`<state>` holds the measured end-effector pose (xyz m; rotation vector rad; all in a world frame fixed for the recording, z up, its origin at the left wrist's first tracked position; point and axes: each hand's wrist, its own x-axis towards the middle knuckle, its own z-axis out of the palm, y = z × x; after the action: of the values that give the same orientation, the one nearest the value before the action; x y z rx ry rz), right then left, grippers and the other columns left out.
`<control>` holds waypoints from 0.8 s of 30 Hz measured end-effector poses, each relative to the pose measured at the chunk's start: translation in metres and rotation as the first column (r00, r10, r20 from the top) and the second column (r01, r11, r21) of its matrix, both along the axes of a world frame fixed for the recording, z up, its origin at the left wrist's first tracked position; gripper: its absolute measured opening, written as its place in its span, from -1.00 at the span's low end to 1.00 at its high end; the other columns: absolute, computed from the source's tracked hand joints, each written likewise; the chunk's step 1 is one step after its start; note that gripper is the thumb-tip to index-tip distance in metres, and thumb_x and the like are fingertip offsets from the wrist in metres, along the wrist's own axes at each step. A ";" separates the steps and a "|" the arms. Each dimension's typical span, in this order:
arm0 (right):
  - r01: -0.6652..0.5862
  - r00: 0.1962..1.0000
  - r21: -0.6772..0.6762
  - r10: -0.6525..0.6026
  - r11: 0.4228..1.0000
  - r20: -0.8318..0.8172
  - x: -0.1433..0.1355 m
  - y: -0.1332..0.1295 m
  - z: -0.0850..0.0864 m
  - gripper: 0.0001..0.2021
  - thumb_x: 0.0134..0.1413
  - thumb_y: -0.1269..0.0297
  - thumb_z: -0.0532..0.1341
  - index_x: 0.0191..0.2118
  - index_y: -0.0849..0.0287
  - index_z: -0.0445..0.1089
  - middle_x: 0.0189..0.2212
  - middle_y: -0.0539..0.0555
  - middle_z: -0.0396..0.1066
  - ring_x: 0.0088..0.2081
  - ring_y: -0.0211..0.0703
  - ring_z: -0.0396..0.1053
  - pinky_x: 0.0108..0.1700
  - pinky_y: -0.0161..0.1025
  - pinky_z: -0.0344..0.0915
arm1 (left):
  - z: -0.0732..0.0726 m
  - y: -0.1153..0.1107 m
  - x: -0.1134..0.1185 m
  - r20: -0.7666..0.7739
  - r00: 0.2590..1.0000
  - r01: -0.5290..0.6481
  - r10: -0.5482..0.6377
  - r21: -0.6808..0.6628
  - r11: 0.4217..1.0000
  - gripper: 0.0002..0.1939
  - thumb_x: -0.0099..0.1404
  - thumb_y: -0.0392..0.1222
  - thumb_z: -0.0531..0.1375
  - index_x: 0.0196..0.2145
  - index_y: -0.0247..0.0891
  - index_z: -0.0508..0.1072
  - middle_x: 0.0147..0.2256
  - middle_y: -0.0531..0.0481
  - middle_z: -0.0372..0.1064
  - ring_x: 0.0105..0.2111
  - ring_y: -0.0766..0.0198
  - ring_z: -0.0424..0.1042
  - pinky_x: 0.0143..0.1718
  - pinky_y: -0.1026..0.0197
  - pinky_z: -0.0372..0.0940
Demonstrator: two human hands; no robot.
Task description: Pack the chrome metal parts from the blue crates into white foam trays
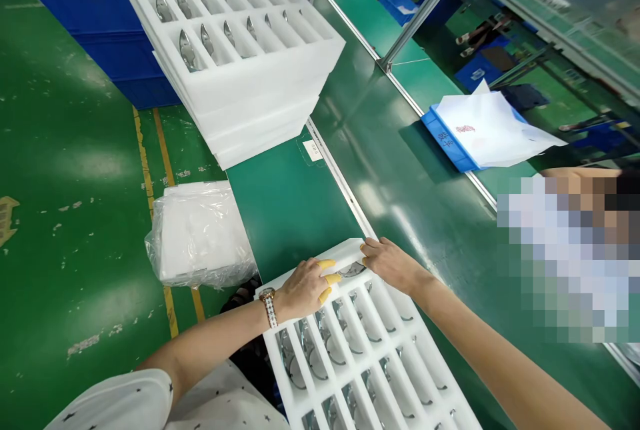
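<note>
A shiny, silvery curved part (353, 270) lies between my two hands, over the far end of a white foam tray (345, 367). My left hand (303, 289), with yellow finger cots and a wristwatch above it, has its fingers bent at the part's left end. At the other end, my right hand (393, 265) pinches the part near the tray's far right corner; a yellow cot shows on a fingertip. Similar shiny curved parts (311, 350) stand on edge in rows of slots in the tray below my hands.
Stacked white foam trays (260, 93) with similar parts stand ahead on the green bench (290, 197). Blue crates (115, 50) and a plastic-wrapped white bundle (203, 237) are on the left. A blue bin (450, 143) with papers sits across the bench; a person (570, 250) is at right.
</note>
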<state>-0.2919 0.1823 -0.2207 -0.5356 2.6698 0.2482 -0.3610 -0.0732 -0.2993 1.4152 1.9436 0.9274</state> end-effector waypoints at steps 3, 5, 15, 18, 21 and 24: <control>0.002 1.000 0.013 -0.002 1.000 0.029 -0.007 -0.004 -0.007 -0.71 0.12 0.65 0.18 -0.50 0.17 0.46 -0.37 0.15 0.44 -0.21 -0.05 0.33 -0.28 -0.15 0.09 | 0.002 0.001 0.000 -0.053 0.998 0.014 -0.015 -0.023 1.000 -0.66 0.40 -0.23 0.06 0.02 -0.23 0.55 0.10 -0.28 0.34 0.11 -0.15 0.27 0.15 -0.22 0.27; 0.031 0.999 0.031 -0.033 0.999 0.035 -0.006 -0.007 -0.011 -0.71 0.13 0.64 0.18 -0.51 0.18 0.46 -0.38 0.16 0.44 -0.26 -0.06 0.34 -0.28 -0.14 0.09 | 0.004 0.001 0.000 -0.052 0.998 0.020 -0.023 -0.047 0.999 -0.67 0.41 -0.19 0.07 0.00 -0.21 0.55 0.08 -0.26 0.35 0.11 -0.14 0.27 0.14 -0.21 0.27; 0.144 0.989 0.030 -0.145 0.989 0.028 0.020 -0.008 -0.022 -0.74 0.11 0.66 0.15 -0.45 0.20 0.48 -0.40 0.17 0.48 -0.27 -0.03 0.42 -0.31 -0.14 0.18 | 0.009 0.007 0.003 -0.077 0.995 0.052 -0.059 -0.089 0.995 -0.73 0.39 -0.17 0.08 -0.12 -0.23 0.57 -0.10 -0.29 0.38 0.08 -0.20 0.26 0.05 -0.24 0.27; 0.244 0.959 0.078 -0.253 0.967 0.126 0.011 -0.017 -0.029 -0.73 0.02 0.71 0.18 -0.49 0.22 0.47 -0.46 0.19 0.48 -0.33 -0.03 0.45 -0.35 -0.17 0.20 | 0.013 0.013 0.004 -0.076 0.995 0.049 -0.057 -0.095 0.994 -0.67 0.39 -0.21 0.02 -0.07 -0.20 0.55 -0.10 -0.29 0.40 0.11 -0.22 0.24 0.04 -0.24 0.27; 0.284 0.943 0.090 -0.294 0.955 0.154 0.003 -0.025 -0.034 -0.75 0.01 0.69 0.22 -0.53 0.22 0.46 -0.50 0.20 0.48 -0.38 -0.03 0.47 -0.34 -0.19 0.22 | 0.015 0.019 0.004 -0.095 0.993 0.055 -0.065 -0.107 0.993 -0.66 0.37 -0.21 0.02 -0.06 -0.16 0.56 -0.08 -0.28 0.41 0.12 -0.23 0.23 0.02 -0.22 0.27; 0.302 0.939 0.102 -0.314 0.948 0.137 0.003 -0.030 -0.034 -0.77 0.03 0.65 0.21 -0.51 0.23 0.48 -0.48 0.24 0.50 -0.33 0.04 0.49 -0.33 -0.16 0.25 | 0.013 0.023 0.004 -0.096 0.992 0.076 -0.087 -0.106 0.991 -0.70 0.35 -0.22 0.06 -0.12 -0.15 0.58 -0.12 -0.27 0.42 0.11 -0.25 0.25 0.02 -0.22 0.26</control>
<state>-0.2892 0.1522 -0.2545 -0.1005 2.5359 0.2111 -0.3573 -0.0500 -0.2866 1.4955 1.9607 0.7216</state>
